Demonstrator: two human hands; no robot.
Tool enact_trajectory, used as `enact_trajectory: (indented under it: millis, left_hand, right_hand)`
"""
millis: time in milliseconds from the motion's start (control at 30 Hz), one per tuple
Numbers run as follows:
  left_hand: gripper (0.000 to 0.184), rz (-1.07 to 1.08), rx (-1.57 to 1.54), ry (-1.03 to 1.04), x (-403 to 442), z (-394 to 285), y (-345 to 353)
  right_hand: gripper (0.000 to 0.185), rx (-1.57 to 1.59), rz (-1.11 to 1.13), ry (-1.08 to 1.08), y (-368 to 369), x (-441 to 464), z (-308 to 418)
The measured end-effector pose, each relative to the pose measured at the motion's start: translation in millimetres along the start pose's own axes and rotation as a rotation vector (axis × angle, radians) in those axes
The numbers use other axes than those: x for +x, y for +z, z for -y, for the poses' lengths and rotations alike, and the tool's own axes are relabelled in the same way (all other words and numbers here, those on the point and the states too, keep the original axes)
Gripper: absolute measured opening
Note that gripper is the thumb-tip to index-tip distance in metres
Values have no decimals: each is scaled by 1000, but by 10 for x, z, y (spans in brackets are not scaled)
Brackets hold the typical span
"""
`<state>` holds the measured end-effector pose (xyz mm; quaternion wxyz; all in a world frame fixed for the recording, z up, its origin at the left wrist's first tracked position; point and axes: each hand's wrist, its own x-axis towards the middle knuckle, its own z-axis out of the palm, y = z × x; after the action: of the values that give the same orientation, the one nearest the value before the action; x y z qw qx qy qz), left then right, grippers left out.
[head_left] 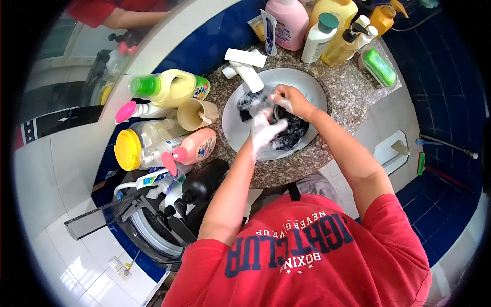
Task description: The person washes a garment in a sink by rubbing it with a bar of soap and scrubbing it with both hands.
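Observation:
A soapy black cloth [290, 134] lies bunched in the white oval washbasin [232, 132], with suds over it and in the water. My left hand [264, 128], covered in white foam, grips the cloth from the left, its thumb stretched over the fabric. Above and to the right, my right hand [291, 101] is closed with its fingers bent on an edge of the cloth; some foam clings to it. Part of the cloth shows on the far left of the basin, below the white tap [250, 77]. The fingertips of both hands are partly hidden.
Bottles, including a pink one [286, 25], stand behind the basin on the speckled stone counter [348, 102]. A green soap box [379, 67] sits at the right. On the left are a detergent bottle [176, 86], a beige mug [192, 115] and a yellow-lidded jar [128, 149].

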<state>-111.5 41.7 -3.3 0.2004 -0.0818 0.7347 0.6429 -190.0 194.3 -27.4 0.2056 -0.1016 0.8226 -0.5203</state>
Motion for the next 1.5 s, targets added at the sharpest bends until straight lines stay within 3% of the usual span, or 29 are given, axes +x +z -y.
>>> enact_trajectory:
  millis: [67,100,133,233,267,333,367,467,533,633,700,733,800,833,867,933,1000,1033,1067,1100,1133,1200,1233,1267,1400,1433,1467,1500]
  left_hand:
    - [25,114,409,-205,-33,-122,-47]
    - [21,61,475,-73,-4,-26,-40]
    - [21,51,472,-68,-9,-6,-44]
    - [13,19,274,354,-66,-156,-98]
    - [16,-11,178,291,-122,-201,-145]
    - [17,9,-455,-22,-212,-241,-184]
    - [18,43,-693,-6,-280,-289,-215]
    - [19,-141,-909,-98,-486,-443,-99]
    - [21,-104,-943,-64,-486,-303,-131]
    - [29,-80,-1044,-30,-504,-116,-222]
    - [40,-165,-652,187,-468,130,-324]
    - [40,-176,-654,198,-476,230,-341]
    - [52,-324,498,656,-582,176,-302]
    - [62,-320,595,693,-636,51,-256]
    - [62,-323,594,697,-580,46,-167]
    - [32,-209,-878,199,-441,62,41]
    - [28,-223,-826,107,-328,-70,67]
    - [27,51,-1057,186,-211,149,55]
    - [27,334,-1277,265,-171,183,64]
    - [28,136,-1337,132,-158,223,56]
    - [28,132,-1340,123,-104,259,94]
    - [28,70,-1324,99,13,331,190]
    - [34,-110,-1124,-111,-107,-101,235]
    - [32,-154,-1248,-138,-102,-207,284]
    - [26,-156,-1160,-117,26,40,239]
    - [21,80,-484,394,164,383,131]
    - [21,79,-488,397,194,551,79]
    - [21,25,-146,360,194,680,33]
  right_hand:
    - [35,299,210,-45,-38,-49,66]
    - [35,291,215,-53,-76,-63,85]
    - [35,293,276,-35,-135,-86,82]
    - [45,251,468,22,-333,-137,-57]
    - [45,248,471,14,-359,-173,-102]
    - [55,-193,343,-125,-371,-250,-183]
    - [56,-288,399,-104,-410,-251,-149]
    - [54,-486,364,-212,-346,-238,-135]
    - [54,-466,303,-144,-319,-280,-88]
    - [50,-483,126,-346,-291,-306,-113]
    - [39,362,355,90,-333,-341,-3]
    - [39,355,365,81,-298,-353,42]
    - [28,686,52,11,-158,-404,196]
    - [22,626,-111,-116,-50,-403,296]
    - [23,436,-200,-74,76,-341,196]
    - [25,45,-418,-336,263,-443,439]
    - [24,-75,-171,-446,319,-620,842]
    - [24,-76,-170,-437,344,-720,966]
    - [15,-216,-169,-572,369,-818,1063]
    - [7,-357,-166,-707,378,-859,1089]
    - [7,-354,-162,-700,398,-812,974]
    - [25,-400,-69,-363,442,-583,585]
    - [15,-283,-235,-168,393,-426,469]
    - [13,-305,-254,-126,322,-269,260]
    - [18,-469,-174,-198,448,-309,300]
    - [7,-519,-90,-224,529,-502,481]
    - [8,-408,-114,-322,581,-572,496]
    - [9,-432,-99,-351,583,-621,580]
